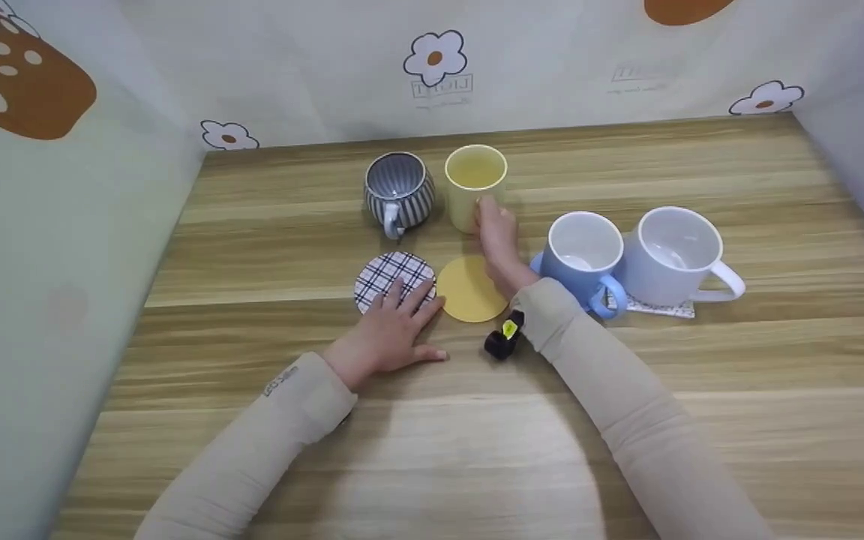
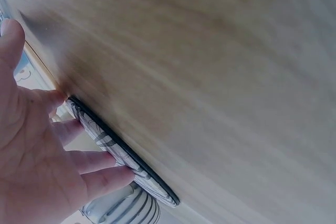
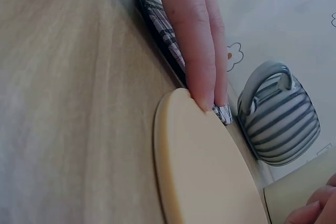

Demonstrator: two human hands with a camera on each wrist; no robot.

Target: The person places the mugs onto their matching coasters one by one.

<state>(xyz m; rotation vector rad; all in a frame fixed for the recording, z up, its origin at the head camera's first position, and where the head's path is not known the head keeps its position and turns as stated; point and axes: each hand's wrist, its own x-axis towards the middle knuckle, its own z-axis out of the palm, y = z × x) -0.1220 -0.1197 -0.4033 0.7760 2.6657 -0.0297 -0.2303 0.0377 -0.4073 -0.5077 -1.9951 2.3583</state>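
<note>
My left hand (image 1: 394, 334) lies with spread fingers on a round plaid coaster (image 1: 381, 277). Its outstretched fingers press on the coaster's top, and one fingertip touches the edge of the round yellow coaster (image 3: 210, 166) beside it. With my right hand (image 1: 499, 238), I grip the near side of a pale yellow mug (image 1: 463, 206); my fingers hide the handle. The mug stands behind the yellow coaster, its inside looking yellow. To its left is a grey-and-white striped mug (image 1: 418, 206), handle facing me, behind the plaid coaster.
On the right, a blue mug (image 1: 574, 271) stands on a mostly hidden blue coaster (image 1: 536, 262). Against it, a white mug (image 1: 657, 276) sits on a speckled square coaster (image 1: 668, 309). Flower-patterned walls (image 1: 312, 82) bound the wooden table (image 1: 267, 240) at the back and sides.
</note>
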